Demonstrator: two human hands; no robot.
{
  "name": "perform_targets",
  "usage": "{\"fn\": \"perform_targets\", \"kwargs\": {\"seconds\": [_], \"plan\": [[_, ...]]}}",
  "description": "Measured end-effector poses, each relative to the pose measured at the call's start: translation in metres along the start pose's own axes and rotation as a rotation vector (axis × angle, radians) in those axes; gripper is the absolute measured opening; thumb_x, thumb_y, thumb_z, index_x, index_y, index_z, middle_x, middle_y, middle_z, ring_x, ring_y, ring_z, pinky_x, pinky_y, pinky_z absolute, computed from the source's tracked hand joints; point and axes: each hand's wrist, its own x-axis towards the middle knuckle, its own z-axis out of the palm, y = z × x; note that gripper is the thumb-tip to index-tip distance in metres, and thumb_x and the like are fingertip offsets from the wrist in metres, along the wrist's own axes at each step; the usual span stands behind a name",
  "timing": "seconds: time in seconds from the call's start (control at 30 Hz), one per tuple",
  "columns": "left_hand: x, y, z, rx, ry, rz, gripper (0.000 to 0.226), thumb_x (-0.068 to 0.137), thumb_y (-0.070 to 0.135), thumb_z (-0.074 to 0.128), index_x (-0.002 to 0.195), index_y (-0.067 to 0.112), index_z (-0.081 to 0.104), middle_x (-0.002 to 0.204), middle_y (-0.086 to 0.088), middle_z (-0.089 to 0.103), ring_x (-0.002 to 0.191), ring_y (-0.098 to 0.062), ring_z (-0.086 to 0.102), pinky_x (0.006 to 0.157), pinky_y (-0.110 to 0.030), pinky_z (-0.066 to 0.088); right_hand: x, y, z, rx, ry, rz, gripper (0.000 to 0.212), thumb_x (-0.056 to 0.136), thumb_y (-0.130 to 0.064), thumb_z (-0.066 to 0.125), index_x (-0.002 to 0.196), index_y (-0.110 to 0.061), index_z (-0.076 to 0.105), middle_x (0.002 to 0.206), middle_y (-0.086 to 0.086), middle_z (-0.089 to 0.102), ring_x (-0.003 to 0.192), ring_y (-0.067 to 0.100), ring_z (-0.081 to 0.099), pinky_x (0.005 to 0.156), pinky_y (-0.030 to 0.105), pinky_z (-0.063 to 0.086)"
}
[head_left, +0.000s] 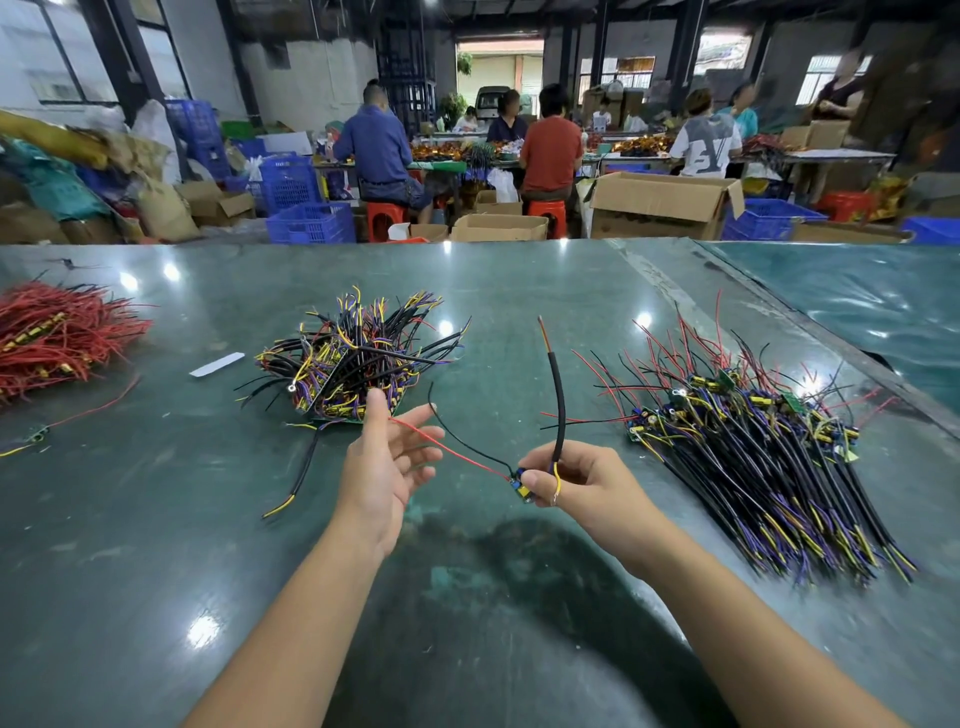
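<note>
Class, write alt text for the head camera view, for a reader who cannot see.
The right hand pinches a small circuit board whose black cable rises and whose red lead runs to the open left hand. On the green table lie a tangled pile, an aligned bundle at right and red wires far left.

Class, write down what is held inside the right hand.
The right hand pinches a small board; a black cable rises from it, and a red wire runs toward the left hand. The gripping hand covers the rest of the board.
</note>
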Motion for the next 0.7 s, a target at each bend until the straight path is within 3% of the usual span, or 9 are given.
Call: {"fn": "perform_targets", "kwargs": {"seconds": [0.1, 0.2, 0.27, 0.4, 0.6, 0.7], "plan": [[-0.005, -0.005, 0.004, 0.115, -0.101, -0.042, 0.055, 0.072, 0.06, 0.054, 0.098, 0.013, 0.068, 0.079, -0.001, 0.07, 0.059, -0.007, 0.059, 0.052, -0.019, 0.048, 0.0, 0.0, 0.0, 0.021, -0.013, -0.002, 0.011, 0.086, -0.006, 0.066, 0.083, -0.016, 0.069, 0.071, -0.003, 0.069, 0.066, 0.008, 0.062, 0.068, 0.019, 0.051], [-0.009, -0.016, 0.008, 0.261, -0.208, -0.029, 0.027, 0.087, 0.032, 0.06, 0.096, 0.008, 0.069, 0.081, -0.005, 0.072, 0.058, -0.005, 0.061, 0.055, -0.015, 0.051, -0.001, 0.0, 0.002, 0.013, -0.043, -0.014, 0.01, 0.086, -0.007, 0.067, 0.083, -0.016, 0.069, 0.07, -0.004, 0.068, 0.067, 0.008, 0.061, 0.068, 0.02, 0.051], [-0.009, -0.018, 0.007, 0.298, -0.234, -0.02, 0.025, 0.096, 0.023, 0.052, 0.096, 0.005, 0.069, 0.077, -0.008, 0.073, 0.058, -0.007, 0.064, 0.055, -0.015, 0.051, -0.002, -0.001, 0.003, -0.016, -0.057, -0.014, 0.011, 0.086, -0.007, 0.067, 0.082, -0.017, 0.069, 0.069, -0.004, 0.068, 0.067, 0.007, 0.06, 0.07, 0.021, 0.05], [-0.005, -0.007, 0.0, 0.285, -0.186, 0.028, 0.031, 0.099, 0.023, 0.043, 0.091, 0.005, 0.067, 0.073, -0.007, 0.073, 0.051, -0.008, 0.062, 0.049, -0.015, 0.049, -0.002, -0.004, 0.002, -0.028, -0.09, 0.004, 0.008, 0.085, -0.01, 0.068, 0.082, -0.017, 0.069, 0.072, -0.002, 0.069, 0.07, 0.01, 0.06, 0.074, 0.027, 0.049], [-0.003, 0.0, -0.003, 0.268, -0.101, 0.043, 0.036, 0.101, 0.026, 0.04, 0.088, 0.004, 0.065, 0.071, -0.006, 0.073, 0.038, -0.004, 0.049, 0.04, -0.012, 0.039, -0.007, -0.009, 0.003, -0.046, -0.239, 0.026, 0.003, 0.086, -0.007, 0.067, 0.088, -0.01, 0.068, 0.075, -0.005, 0.07, 0.071, 0.006, 0.061, 0.07, 0.018, 0.048], [0.001, 0.002, -0.007, 0.275, -0.076, 0.005, 0.038, 0.101, 0.028, 0.04, 0.085, 0.005, 0.066, 0.071, -0.008, 0.073, 0.033, -0.003, 0.037, 0.035, -0.01, 0.032, -0.009, -0.009, 0.002, -0.078, -0.283, 0.041, 0.003, 0.086, -0.01, 0.068, 0.087, -0.012, 0.069, 0.079, -0.002, 0.071, 0.075, 0.01, 0.061, 0.075, 0.026, 0.049]]}}
